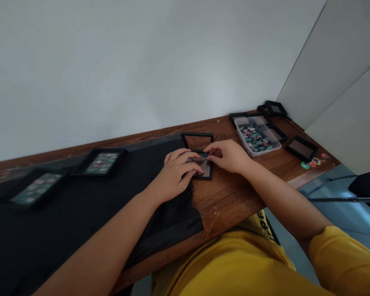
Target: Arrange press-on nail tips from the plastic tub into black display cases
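Note:
A hinged black display frame (207, 178) stands open at the table's middle, its lid (198, 141) raised behind it. In its lower half is a transparent pane or film (206, 167). My left hand (180, 168) lies over the frame's left side, thumb and fingers apart, fingertips touching the clear surface. At the upper right of the same half, my right hand (225, 155) pinches with thumb and index finger; what is between them is too small or hidden to name. A small greenish piece shows by those fingertips.
A clear plastic tub (273, 142) of small colourful pieces stands right, with several black frames (301, 148) around it. Round coloured pieces (317, 161) lie near the right edge. Two filled frames (100, 162) (38, 189) rest on the black mat (111, 197). A wall backs the table.

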`<state>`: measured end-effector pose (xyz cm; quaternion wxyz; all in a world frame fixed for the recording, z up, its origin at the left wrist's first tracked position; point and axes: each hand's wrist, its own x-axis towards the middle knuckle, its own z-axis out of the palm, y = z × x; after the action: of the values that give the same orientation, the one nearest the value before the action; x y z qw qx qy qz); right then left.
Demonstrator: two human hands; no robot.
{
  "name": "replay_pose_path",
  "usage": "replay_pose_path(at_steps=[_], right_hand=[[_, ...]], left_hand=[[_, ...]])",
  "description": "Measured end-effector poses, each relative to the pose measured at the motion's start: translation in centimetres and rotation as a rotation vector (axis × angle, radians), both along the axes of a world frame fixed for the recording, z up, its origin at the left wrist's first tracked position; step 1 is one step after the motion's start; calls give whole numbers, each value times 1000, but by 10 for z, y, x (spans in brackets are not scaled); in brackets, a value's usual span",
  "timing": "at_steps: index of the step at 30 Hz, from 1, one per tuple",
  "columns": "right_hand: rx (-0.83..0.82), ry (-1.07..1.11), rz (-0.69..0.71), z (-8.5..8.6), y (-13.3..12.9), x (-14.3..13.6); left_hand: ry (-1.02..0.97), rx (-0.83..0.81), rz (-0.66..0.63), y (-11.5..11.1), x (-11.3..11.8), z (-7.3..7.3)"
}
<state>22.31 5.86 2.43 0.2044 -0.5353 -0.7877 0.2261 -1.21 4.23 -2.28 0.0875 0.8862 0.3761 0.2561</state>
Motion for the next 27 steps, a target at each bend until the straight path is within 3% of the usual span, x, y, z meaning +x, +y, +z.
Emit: replay_pose_path(at_steps=[9,27], right_hand=[[5,-25,-19,1,0,0],[-13,-15,-27,6,-3,-1]], left_hand=[[-91,113,243,-7,0,14],[16,70,190,-7,4,8]])
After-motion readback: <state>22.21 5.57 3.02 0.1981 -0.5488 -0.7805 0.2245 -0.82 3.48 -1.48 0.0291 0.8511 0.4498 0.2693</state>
